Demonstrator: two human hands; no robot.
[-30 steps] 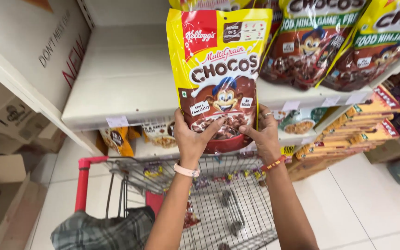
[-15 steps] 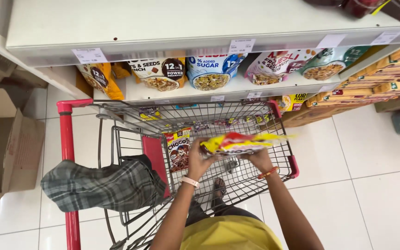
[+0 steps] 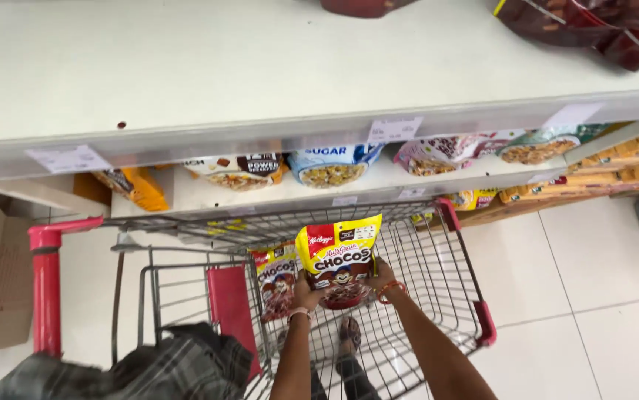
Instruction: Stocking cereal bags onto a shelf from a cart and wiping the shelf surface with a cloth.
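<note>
A yellow cereal pouch [image 3: 338, 259] stands upright inside the wire shopping cart [image 3: 438, 296], left hand [image 3: 306, 294] and right hand [image 3: 381, 278] gripping its lower corners, probably for steadiness, beside a second matching pouch [image 3: 276, 278] leaning against the red child-seat flap [image 3: 228, 300].

A yellow-and-red cereal pouch [image 3: 338, 261] is showing between the fingers [image 3: 306, 285], a red-handled grey wire cart [image 3: 438, 252] below them, a grey-green plaid cloth [image 3: 156, 370] beside.
</note>
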